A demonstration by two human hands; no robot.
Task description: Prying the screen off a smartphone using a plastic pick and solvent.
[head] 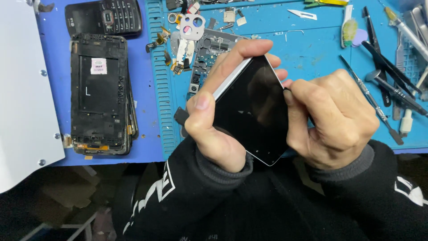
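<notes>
- Head view looks down on a blue silicone work mat at a repair bench, with both of the person's hands raised over its near edge
- The left hand is closed around a black glass-fronted smartphone with a silver metal rim, thumb pressed along the long edge at 9 o'clock and fingers curled over the corner at 12 o'clock
- The phone is held tilted like a diamond in the middle of the frame, screen dark and facing the camera, clear of the mat
- The right hand is curled nearly into a fist at 3 o'clock of the phone, its fingertips pinched tight against the phone's right edge; whether they hold a small tool there cannot be told
- At 9 o'clock of the hands lies a stack of stripped black phone frames, and just above it, at 11 o'clock, an old black keypad phone
- At 12 o'clock, behind the left hand's fingers, sit loose phone parts, among them a pale camera-bezel plate with round holes
- At 2 to 3 o'clock lie black tweezers and a slim metal spudger
- A white panel covers the far left edge
</notes>
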